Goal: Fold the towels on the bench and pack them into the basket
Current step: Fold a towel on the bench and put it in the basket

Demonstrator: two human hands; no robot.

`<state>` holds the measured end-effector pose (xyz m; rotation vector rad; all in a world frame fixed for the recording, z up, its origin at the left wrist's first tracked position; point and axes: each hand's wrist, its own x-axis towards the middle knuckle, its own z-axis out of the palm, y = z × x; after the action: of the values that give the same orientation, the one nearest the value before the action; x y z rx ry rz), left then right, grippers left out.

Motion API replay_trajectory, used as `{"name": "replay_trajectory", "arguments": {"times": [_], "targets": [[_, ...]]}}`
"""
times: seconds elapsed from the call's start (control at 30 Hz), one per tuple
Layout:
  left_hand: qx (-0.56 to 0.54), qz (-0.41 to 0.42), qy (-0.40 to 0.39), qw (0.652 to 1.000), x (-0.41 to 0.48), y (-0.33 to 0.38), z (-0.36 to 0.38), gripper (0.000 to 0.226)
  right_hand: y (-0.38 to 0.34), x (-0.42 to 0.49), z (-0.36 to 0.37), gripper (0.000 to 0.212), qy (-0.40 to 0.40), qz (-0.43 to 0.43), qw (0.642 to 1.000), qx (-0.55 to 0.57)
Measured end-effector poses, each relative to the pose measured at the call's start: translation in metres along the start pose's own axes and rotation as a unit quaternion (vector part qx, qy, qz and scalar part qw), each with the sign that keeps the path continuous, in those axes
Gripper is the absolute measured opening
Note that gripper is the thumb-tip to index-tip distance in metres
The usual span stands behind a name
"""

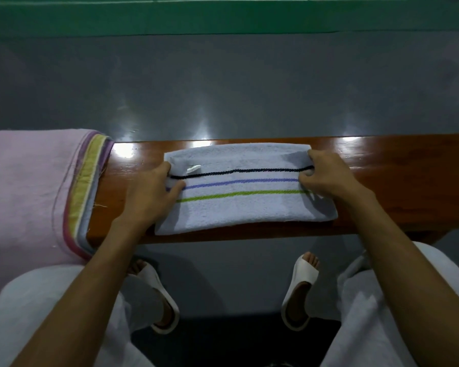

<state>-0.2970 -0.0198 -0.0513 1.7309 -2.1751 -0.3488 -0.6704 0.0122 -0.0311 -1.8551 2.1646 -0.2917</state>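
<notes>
Head view: one bench (395, 181); one pink towel (24, 194); one striped towel (245, 202) in two hands (154, 192) (326, 176)

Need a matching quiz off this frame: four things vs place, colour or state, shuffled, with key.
Column A
1. striped towel
2. pink towel
3. bench
4. left hand

Column B
a. draped over the bench's left end
b. glossy brown wood
c. pale, with black, blue and green lines
d. grips the striped towel's left end

Pairs: 1-c, 2-a, 3-b, 4-d
</notes>
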Motion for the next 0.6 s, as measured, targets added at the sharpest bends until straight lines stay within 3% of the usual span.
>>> {"name": "replay_trajectory", "arguments": {"times": [0.2,0.33,0.47,0.6], "targets": [[0.037,0.02,0.012,0.999,-0.005,-0.001,0.001,0.02,0.001,-0.009,0.003,0.024,-0.007,-0.003,1.0,0.008],[0.004,0.006,0.049,0.999,-0.006,0.002,0.0,0.011,0.003,-0.012,0.0,0.033,-0.02,0.006,1.0,0.013],[-0.035,-0.001,0.088,0.995,-0.006,0.003,0.006,0.014,-0.001,-0.013,0.001,0.023,-0.032,0.012,0.999,0.016],[-0.123,0.008,0.103,0.987,-0.003,0.004,0.005,0.005,0.002,-0.016,-0.004,0.031,-0.022,0.009,0.987,0.157]]}}
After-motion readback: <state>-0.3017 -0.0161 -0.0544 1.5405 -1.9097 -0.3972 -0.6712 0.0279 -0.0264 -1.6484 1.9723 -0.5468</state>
